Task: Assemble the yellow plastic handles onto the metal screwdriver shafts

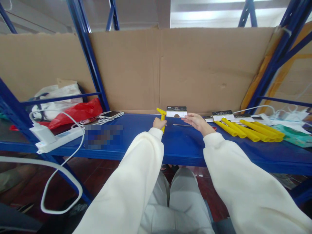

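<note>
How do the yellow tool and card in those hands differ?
The yellow tool is roughly T-shaped; the card is rectangular. The tool is yellow, the card black and white. The left hand grips the tool; the right hand holds the card's edge. Both are handheld.

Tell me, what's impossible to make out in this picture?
All in the head view:
Print on the card: too small and blurred to read.
Yellow tool: partly hidden by the left hand.
Thin rod: runs behind the right hand, which hides part.
Pixelated patch over the blue shelf: the blocks hide what lies there.
</note>
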### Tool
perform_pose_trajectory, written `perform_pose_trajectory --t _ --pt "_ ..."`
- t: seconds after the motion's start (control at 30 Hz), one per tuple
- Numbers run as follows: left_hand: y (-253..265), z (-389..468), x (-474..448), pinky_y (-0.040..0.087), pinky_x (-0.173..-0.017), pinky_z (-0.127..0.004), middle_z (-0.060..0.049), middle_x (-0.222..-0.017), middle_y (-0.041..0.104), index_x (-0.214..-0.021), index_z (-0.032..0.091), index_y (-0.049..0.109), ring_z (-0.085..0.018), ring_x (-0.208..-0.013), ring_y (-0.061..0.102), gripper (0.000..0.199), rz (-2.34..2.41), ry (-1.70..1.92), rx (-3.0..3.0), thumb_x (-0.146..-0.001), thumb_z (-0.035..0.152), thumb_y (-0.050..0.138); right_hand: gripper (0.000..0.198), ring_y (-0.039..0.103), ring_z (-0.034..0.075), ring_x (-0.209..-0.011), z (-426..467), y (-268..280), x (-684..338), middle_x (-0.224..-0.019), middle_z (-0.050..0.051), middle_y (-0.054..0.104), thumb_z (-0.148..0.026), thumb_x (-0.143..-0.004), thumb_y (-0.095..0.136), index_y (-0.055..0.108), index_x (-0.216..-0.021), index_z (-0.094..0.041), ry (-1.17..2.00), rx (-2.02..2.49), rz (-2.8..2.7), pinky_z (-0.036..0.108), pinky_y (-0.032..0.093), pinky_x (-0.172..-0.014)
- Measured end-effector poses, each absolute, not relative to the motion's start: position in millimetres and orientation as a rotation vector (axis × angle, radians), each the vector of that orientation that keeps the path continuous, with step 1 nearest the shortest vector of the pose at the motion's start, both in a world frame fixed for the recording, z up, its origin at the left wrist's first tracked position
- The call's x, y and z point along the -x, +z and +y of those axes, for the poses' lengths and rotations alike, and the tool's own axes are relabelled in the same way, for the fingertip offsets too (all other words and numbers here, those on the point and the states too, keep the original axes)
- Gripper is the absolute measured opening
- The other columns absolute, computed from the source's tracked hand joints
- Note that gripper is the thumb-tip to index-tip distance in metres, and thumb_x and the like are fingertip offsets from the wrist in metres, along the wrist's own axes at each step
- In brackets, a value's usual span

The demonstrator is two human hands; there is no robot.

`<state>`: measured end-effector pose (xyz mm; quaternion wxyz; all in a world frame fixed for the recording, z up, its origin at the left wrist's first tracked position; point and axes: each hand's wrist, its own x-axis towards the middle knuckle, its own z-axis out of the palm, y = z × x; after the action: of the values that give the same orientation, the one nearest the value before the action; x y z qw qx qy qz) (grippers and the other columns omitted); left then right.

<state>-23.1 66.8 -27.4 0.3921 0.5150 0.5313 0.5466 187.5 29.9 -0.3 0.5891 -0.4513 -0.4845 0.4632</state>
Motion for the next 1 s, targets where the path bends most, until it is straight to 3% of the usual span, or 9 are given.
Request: perform_pose_trajectory --t 0.23,0.43,0.57,0.7,0.83,1.0 --pt "-20 72 22 0.051 -0.066 -0.028 -0.010 -0.070 0.071 -0.066 0.018 0.063 -0.025 -0.081 0.073 0.026 1.460 1.577 -1.159 -0.089 0.030 0.061 0.025 0.065 0.008 -0.057 23 3 -183 -0.062 -0.001 0.066 -0.002 -0.088 0.067 0.060 -0.070 -0.018 1.110 1.105 -1.159 0.019 0.056 -0.070" --pt "-11 67 21 0.052 -0.062 -0.027 -0.006 -0.065 0.068 -0.079 0.014 0.066 -0.020 -0.067 0.071 0.023 1.265 1.651 -0.863 -0.094 0.028 0.056 0.023 0.063 0.010 -0.055 19 3 -180 -0.059 0.000 0.066 -0.005 -0.085 0.072 0.061 -0.069 -0.018 1.199 1.103 -1.218 0.022 0.057 -0.070" --pt "-8 65 23 0.055 -0.069 -0.029 -0.007 -0.069 0.071 -0.081 0.014 0.065 -0.021 -0.072 0.073 0.017 1.112 1.660 -0.806 -0.093 0.026 0.061 0.022 0.065 0.011 -0.057 15 4 -178 -0.061 0.001 0.068 -0.005 -0.085 0.072 0.063 -0.069 -0.017 1.255 1.048 -1.269 0.020 0.057 -0.069" --pt "-8 62 21 0.057 -0.070 -0.030 -0.001 -0.061 0.064 -0.083 0.016 0.062 -0.021 -0.070 0.073 0.012 1.007 1.609 -0.764 -0.089 0.023 0.069 0.025 0.067 0.010 -0.057 12 6 -176 -0.061 0.001 0.069 -0.003 -0.087 0.070 0.063 -0.067 -0.017 1.244 1.026 -1.246 0.019 0.057 -0.068" --pt "-11 60 19 0.058 -0.073 -0.033 0.004 -0.054 0.057 -0.079 0.016 0.059 -0.018 -0.065 0.070 0.022 0.909 1.538 -0.851 -0.086 0.028 0.076 0.024 0.068 0.009 -0.058 14 4 -176 -0.061 0.001 0.070 -0.005 -0.084 0.075 0.063 -0.067 -0.017 1.238 0.983 -1.267 0.018 0.058 -0.070" --pt "-15 62 17 0.058 -0.078 -0.034 0.002 -0.060 0.062 -0.078 0.016 0.057 -0.018 -0.068 0.071 0.033 0.852 1.574 -0.866 -0.076 0.034 0.085 0.021 0.070 0.011 -0.060 13 3 -175 -0.065 0.004 0.073 -0.006 -0.083 0.076 0.065 -0.068 -0.016 1.236 0.999 -1.297 0.022 0.060 -0.074"
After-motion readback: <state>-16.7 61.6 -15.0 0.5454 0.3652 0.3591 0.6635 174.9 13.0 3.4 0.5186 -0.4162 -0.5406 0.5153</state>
